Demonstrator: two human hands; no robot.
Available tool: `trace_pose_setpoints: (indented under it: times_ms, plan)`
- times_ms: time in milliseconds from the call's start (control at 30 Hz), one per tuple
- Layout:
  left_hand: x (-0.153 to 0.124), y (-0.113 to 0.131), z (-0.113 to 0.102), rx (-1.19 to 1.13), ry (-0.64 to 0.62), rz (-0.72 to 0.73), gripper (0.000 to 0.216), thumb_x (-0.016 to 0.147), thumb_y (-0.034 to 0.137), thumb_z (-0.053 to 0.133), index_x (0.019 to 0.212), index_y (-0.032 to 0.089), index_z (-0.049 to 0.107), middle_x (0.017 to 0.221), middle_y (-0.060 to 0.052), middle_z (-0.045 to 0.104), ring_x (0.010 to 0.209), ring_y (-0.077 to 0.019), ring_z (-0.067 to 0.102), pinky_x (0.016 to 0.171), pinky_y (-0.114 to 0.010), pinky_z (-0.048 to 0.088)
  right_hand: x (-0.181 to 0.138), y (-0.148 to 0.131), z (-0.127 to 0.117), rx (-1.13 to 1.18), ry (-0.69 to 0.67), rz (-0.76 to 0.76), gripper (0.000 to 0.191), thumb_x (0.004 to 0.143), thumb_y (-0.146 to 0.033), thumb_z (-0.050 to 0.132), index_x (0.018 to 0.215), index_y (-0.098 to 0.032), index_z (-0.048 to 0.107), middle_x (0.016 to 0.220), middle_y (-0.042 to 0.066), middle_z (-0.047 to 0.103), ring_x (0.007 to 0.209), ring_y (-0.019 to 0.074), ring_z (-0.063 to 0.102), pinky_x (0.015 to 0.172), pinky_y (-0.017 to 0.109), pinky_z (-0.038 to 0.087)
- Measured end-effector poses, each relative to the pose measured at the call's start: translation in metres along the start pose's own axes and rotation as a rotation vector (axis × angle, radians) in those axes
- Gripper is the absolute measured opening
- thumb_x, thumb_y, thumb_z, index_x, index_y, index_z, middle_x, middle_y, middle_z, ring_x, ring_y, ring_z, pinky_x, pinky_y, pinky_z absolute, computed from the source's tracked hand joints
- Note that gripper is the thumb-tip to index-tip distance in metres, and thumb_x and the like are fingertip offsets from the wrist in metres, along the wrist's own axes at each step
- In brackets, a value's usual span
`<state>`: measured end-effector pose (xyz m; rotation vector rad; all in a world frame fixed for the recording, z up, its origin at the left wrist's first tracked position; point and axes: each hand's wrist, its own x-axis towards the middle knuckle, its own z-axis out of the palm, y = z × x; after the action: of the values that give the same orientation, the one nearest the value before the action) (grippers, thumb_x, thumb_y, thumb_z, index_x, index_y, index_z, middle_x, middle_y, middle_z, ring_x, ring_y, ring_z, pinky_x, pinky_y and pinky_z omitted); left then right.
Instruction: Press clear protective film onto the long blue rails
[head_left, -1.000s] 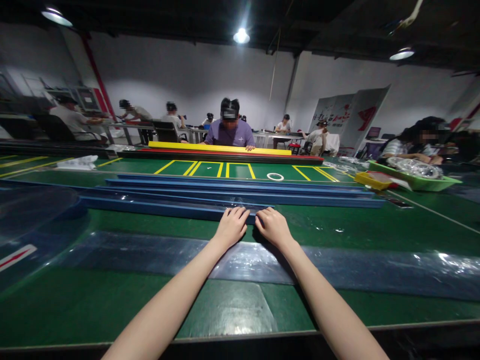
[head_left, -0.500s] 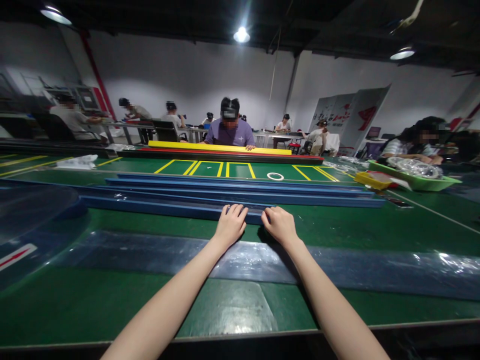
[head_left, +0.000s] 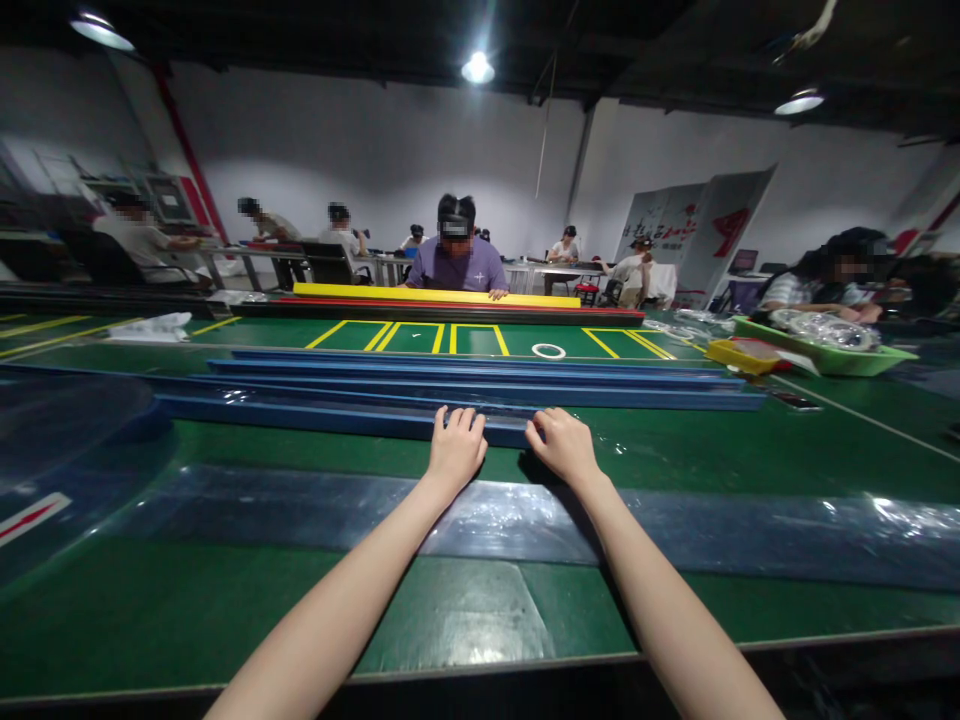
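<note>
My left hand rests over the near long blue channel strip, its fingers wrapped over the strip near the right end. At that end, my right hand is closed, with thumb and fingers curled together on the strip. A band of clear film seems to lie inside the channel. Behind it lie several more blue strips, side by side. A wide clear plastic band stretches across the table in front of the strips, under my forearms. My fingertips are partly hidden from view.
A large clear plastic roll lies at left. Across the green table, a person in purple touches a yellow bar. A white ring, a green tray, a yellow bin and a phone lie farther off.
My left hand has shifted slightly left along the blue strip, widening the gap between my hands. My right hand stays at the strip's end, its fingers slightly changed in pose.
</note>
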<state>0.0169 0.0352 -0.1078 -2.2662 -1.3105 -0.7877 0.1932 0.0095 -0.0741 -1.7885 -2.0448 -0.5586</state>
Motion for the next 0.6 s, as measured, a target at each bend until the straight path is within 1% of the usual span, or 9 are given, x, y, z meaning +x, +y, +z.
trace_pose_setpoints:
  times_ms: [167,233,267,333,433,467,533,600]
  plan:
    - [0.0,-0.001,0.002,-0.049,-0.021,0.112,0.032,0.081,0.02,0.047,0.112,0.017,0.053,0.116,-0.01,0.057,0.108,-0.0226,0.049,0.096,-0.041,0.031,-0.001,-0.013,0.005,0.101,-0.02,-0.223,0.024,0.086,-0.027,0.041,0.081,-0.017,0.062,0.082,0.006,0.065,0.082,0.0157,0.054,0.071,0.024,0.034]
    - [0.0,-0.001,0.001,-0.051,-0.04,0.128,0.031,0.081,0.02,0.047,0.111,0.017,0.054,0.114,-0.01,0.058,0.106,-0.0221,0.05,0.096,-0.041,0.032,-0.001,-0.015,0.004,0.134,-0.046,-0.292,0.023,0.086,-0.026,0.041,0.085,-0.017,0.062,0.087,0.006,0.065,0.085,0.0153,0.054,0.074,0.023,0.035]
    - [0.0,-0.001,0.0,-0.046,-0.046,0.121,0.029,0.081,0.02,0.047,0.109,0.017,0.055,0.112,-0.009,0.058,0.104,-0.0219,0.051,0.096,-0.041,0.032,-0.001,-0.014,0.002,0.137,-0.057,-0.296,0.024,0.086,-0.025,0.04,0.085,-0.017,0.063,0.088,0.006,0.065,0.085,0.0149,0.054,0.074,0.023,0.035]
    - [0.001,0.0,-0.002,-0.031,-0.05,0.089,0.026,0.081,0.019,0.046,0.105,0.017,0.056,0.109,-0.009,0.059,0.101,-0.0218,0.052,0.095,-0.042,0.032,0.0,-0.01,-0.001,0.106,-0.067,-0.23,0.027,0.088,-0.025,0.037,0.083,-0.018,0.063,0.086,0.006,0.065,0.083,0.0145,0.055,0.071,0.023,0.035]
    - [0.001,0.001,-0.004,-0.009,-0.052,0.034,0.022,0.081,0.018,0.045,0.1,0.017,0.058,0.107,-0.01,0.06,0.099,-0.0226,0.053,0.096,-0.043,0.031,0.001,0.0,-0.007,0.016,-0.069,-0.041,0.034,0.089,-0.03,0.035,0.074,-0.018,0.063,0.079,0.006,0.065,0.077,0.0149,0.056,0.063,0.024,0.033]
    - [0.001,0.001,-0.004,-0.006,-0.053,0.021,0.022,0.081,0.018,0.045,0.099,0.017,0.058,0.107,-0.01,0.059,0.099,-0.0229,0.053,0.096,-0.043,0.031,0.001,0.003,-0.008,-0.001,-0.072,-0.003,0.035,0.089,-0.032,0.034,0.072,-0.018,0.062,0.078,0.006,0.065,0.076,0.015,0.056,0.061,0.024,0.032]
    - [0.001,0.001,-0.004,-0.009,-0.053,0.014,0.024,0.081,0.018,0.045,0.102,0.017,0.057,0.108,-0.011,0.059,0.1,-0.0233,0.052,0.096,-0.043,0.031,0.001,0.004,-0.008,-0.008,-0.078,0.014,0.035,0.089,-0.033,0.035,0.07,-0.019,0.062,0.077,0.006,0.065,0.075,0.0148,0.056,0.059,0.024,0.031]
    - [0.001,0.0,-0.003,-0.023,-0.05,0.028,0.029,0.081,0.018,0.046,0.109,0.017,0.055,0.112,-0.011,0.057,0.104,-0.0235,0.05,0.096,-0.043,0.031,0.0,0.0,-0.006,0.005,-0.075,-0.028,0.033,0.088,-0.032,0.036,0.072,-0.019,0.062,0.078,0.006,0.065,0.077,0.015,0.055,0.06,0.024,0.032]
